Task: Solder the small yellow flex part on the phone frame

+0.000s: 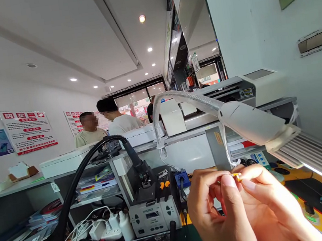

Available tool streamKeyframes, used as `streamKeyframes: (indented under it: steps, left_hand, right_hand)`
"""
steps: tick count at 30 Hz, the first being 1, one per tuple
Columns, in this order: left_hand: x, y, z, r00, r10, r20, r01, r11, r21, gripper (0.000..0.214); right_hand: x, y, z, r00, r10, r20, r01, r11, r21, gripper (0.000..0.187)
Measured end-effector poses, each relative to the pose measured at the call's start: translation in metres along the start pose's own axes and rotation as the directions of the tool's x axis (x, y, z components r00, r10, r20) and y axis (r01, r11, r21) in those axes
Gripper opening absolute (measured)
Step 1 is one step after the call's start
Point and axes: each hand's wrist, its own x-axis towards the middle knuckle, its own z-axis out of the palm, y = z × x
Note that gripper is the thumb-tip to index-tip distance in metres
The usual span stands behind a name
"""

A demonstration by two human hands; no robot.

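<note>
Both my hands are raised close to the camera at the lower right. My left hand (214, 209) and my right hand (269, 205) meet at the fingertips and pinch a tiny orange-yellow part (236, 176) between them. Most of the part is hidden by my thumbs and forefingers. It is held just under the head of a white gooseneck desk lamp (251, 121).
A grey soldering station (154, 215) with a thick black hose (70, 201) stands on the bench to the left, next to a white power strip (104, 231) and a small white bottle (124, 225). Shelves carry white printers (65, 162). Two people (101, 125) stand behind the counter.
</note>
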Motion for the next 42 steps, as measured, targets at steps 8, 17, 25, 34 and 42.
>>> streamKeyframes:
  steps: [8,17,25,34,42]
  left_hand:
    - [-0.001,0.007,0.009,0.996,-0.026,-0.088,0.023,0.999,-0.035,0.018]
    - [0.001,0.003,0.003,0.996,-0.037,-0.077,0.039,0.999,0.017,0.023]
    - [0.006,-0.003,-0.006,0.999,0.043,0.001,-0.042,0.992,0.115,0.021]
    - [0.006,0.007,0.002,0.996,-0.043,-0.083,0.05,0.996,0.08,0.025]
    - [0.001,0.004,0.0,0.993,-0.08,-0.088,0.089,0.99,0.108,0.026]
  right_hand:
    - [0.0,-0.006,-0.001,0.999,0.021,0.033,-0.021,1.0,-0.019,0.015]
    - [0.003,0.003,-0.004,0.994,0.068,0.088,-0.073,0.996,0.044,0.013]
    - [0.003,0.007,-0.003,0.997,0.068,0.026,-0.068,0.998,0.01,0.018]
    - [-0.003,-0.009,0.014,0.986,0.167,0.02,-0.168,0.977,0.128,0.03]
    - [-0.005,-0.013,0.013,0.972,0.211,0.099,-0.226,0.956,0.187,0.033]
